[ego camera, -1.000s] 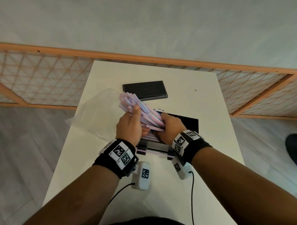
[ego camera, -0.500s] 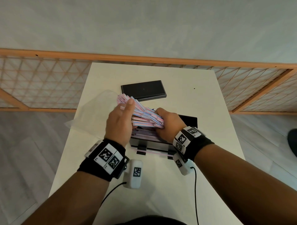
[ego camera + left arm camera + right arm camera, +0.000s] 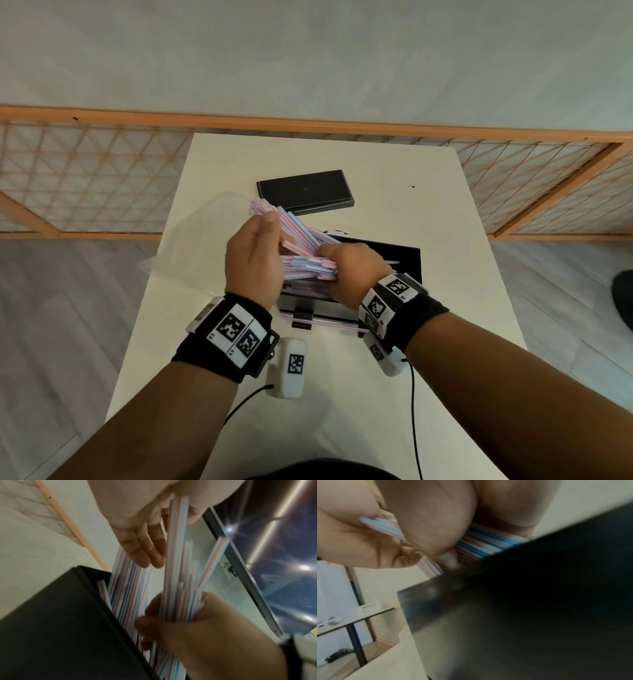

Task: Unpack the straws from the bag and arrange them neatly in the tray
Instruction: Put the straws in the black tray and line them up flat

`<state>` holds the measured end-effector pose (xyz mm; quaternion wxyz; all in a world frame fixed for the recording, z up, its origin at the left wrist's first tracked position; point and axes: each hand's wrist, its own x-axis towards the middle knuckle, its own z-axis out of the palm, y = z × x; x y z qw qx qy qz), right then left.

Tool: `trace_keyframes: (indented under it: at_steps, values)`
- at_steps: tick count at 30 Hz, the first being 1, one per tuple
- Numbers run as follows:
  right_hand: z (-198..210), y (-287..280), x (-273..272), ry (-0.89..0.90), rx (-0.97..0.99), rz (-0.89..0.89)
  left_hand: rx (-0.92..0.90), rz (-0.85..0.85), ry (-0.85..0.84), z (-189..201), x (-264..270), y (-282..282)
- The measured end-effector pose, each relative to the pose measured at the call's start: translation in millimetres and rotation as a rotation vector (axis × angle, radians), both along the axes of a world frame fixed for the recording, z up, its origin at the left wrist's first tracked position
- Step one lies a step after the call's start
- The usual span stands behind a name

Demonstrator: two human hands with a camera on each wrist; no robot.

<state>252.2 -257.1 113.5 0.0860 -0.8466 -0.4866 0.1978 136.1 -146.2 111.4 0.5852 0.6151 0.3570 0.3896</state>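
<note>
A bundle of red-and-blue striped straws (image 3: 301, 236) slants across the black tray (image 3: 409, 262), its right end down inside. My right hand (image 3: 330, 262) grips that end, its fingers curled round the straws (image 3: 180, 601). My left hand (image 3: 267, 233) lies against the raised left part with straight fingers (image 3: 142, 553); a few straws pass between its thumb and fingers. More straws (image 3: 305, 286) lie in the tray under the hands. In the right wrist view, the curled fingers hold the straws (image 3: 481, 543) just above the tray wall (image 3: 539, 601).
The empty clear bag (image 3: 191, 250) lies crumpled at the table's left edge. A flat black lid (image 3: 305, 192) sits behind the tray. One loose straw (image 3: 325, 323) lies on the table in front of the tray's near wall. A wooden lattice rail (image 3: 85, 178) runs behind the table.
My left hand has let go of the bundle and now lies with straight fingers along its left part. The right end of the bundle has gone down into the tray.
</note>
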Motion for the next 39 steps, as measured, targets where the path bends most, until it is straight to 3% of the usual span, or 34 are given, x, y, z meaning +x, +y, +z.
trace_keyframes:
  at_steps: [6,11,14,17,24,31,39]
  values:
    - [1.5,9.0,-9.4,0.001,0.024,0.055,0.003,-0.058,0.055,-2.5,-2.2,-2.6]
    - [2.4,10.2,-14.3,0.029,0.033,-0.037,0.305,-0.169,0.158,2.1,-9.9,-12.6]
    - [7.0,14.2,-13.3,-0.011,0.008,-0.006,0.392,-0.209,0.098,7.1,-16.2,-11.6]
    - [10.9,17.5,-8.8,-0.042,-0.026,0.015,0.481,-0.3,0.168,7.0,-17.9,-13.6]
    - [9.1,9.2,-8.0,-0.047,0.027,-0.029,0.508,-0.332,0.165,-2.7,-14.5,-11.7]
    - [11.1,3.1,-11.7,-0.084,0.105,-0.089,0.358,-0.229,0.238,0.4,-16.7,-0.5]
    - [8.3,1.4,-1.2,-0.14,-0.058,-0.075,0.379,-0.265,0.243,5.0,-17.3,-4.3]
